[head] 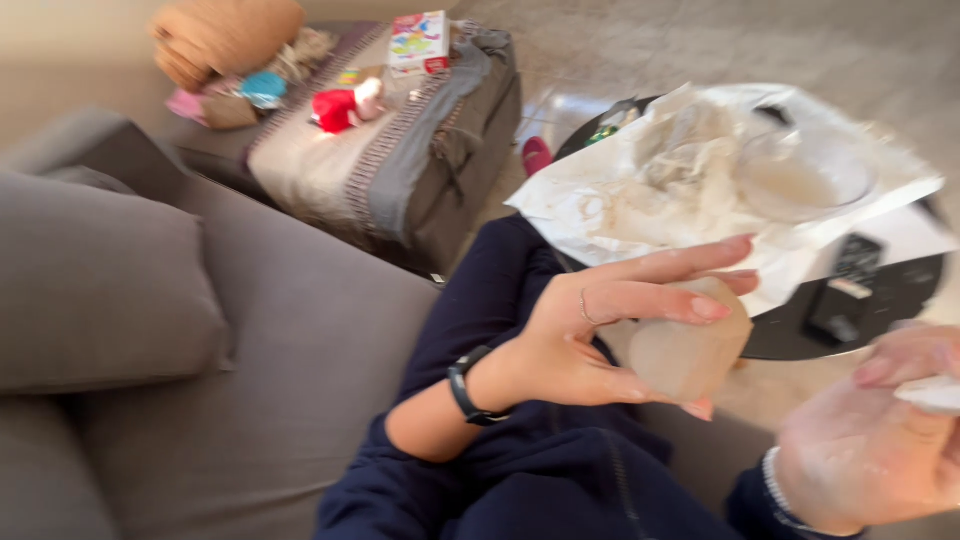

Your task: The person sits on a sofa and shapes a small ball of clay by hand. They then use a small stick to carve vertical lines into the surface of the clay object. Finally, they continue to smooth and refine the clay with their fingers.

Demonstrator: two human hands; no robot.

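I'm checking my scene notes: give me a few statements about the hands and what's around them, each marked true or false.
1. The left hand holds a pale, rounded lump. True.
2. The left wrist is bare. False: it wears a black band.
3. The right hand is empty. False: it pinches a small white piece.
4. Crumpled white paper lies on the round black table. True.
5. The sofa is red. False: it is grey.

Crumpled white paper [640,200] on black table [900,290]
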